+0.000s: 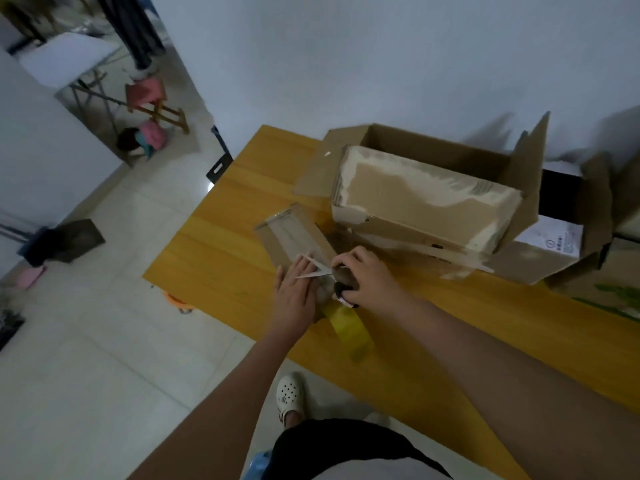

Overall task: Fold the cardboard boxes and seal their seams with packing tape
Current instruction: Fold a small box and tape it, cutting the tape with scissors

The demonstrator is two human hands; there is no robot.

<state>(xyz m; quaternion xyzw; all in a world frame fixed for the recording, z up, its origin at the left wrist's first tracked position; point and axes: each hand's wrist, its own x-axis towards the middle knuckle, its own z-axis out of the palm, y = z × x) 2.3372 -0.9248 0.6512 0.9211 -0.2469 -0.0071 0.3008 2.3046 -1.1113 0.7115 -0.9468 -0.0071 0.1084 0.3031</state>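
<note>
Two hands work close together at the middle of the frame, on the small cardboard box [298, 237] that lies on the yellow desk [214, 244]. Your left hand [294, 292] lies flat with straight fingers, pressing down on the box's near end. Your right hand [363, 277] is curled round a dark object, seemingly the tape roll or its cutter [343, 289], though blur keeps me from telling which. A pale strip of tape [317, 270] runs taut between the two hands, and a yellowish length of tape [349, 329] trails toward you over the desk edge.

Several things could go wrong from here. If your left palm lifts before the strip is cut, the tape will likely peel back off the seam. A tug by the right hand at a slant may wrinkle the strip or lay it beside the seam instead of over it. That loose yellowish tail could stick to the desk or fold onto itself. The small box is light and probably empty, so a hard pull may drag it toward you.

Just right of your hands, the larger taped box [426, 199] leans inside an open carton [519, 161]; a knock from your right elbow might shift it.
</note>
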